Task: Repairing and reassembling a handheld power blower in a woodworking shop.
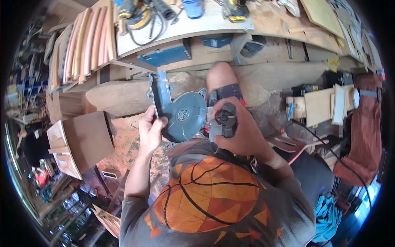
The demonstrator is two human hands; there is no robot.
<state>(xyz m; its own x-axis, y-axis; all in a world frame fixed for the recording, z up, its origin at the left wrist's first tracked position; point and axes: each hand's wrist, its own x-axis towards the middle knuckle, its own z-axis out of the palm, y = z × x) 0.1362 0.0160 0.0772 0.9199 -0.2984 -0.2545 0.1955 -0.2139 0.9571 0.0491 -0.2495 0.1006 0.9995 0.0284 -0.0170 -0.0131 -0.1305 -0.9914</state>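
In front of my chest I hold what looks like a circular saw, with its round grey guard (186, 118) facing up. Its metal base plate (163, 90) stands on edge along the guard's left side. My left hand (150, 128) pinches the near end of that plate, thumb against the guard's rim. The fingers of my right hand (243, 133) wrap round the saw's dark body (226, 119), whose black rounded end shows between thumb and fingers. The saw's underside is hidden. My bare knee (222, 76) shows beyond it.
A workbench (263, 19) runs across the far side. On it are a yellow-and-black power tool (138, 18), a blue cup (192, 9) and wood strips (88, 43). A brown board (88, 142) stands at left. A black cable (343, 162) hangs at right, near stacked wood pieces (319, 108).
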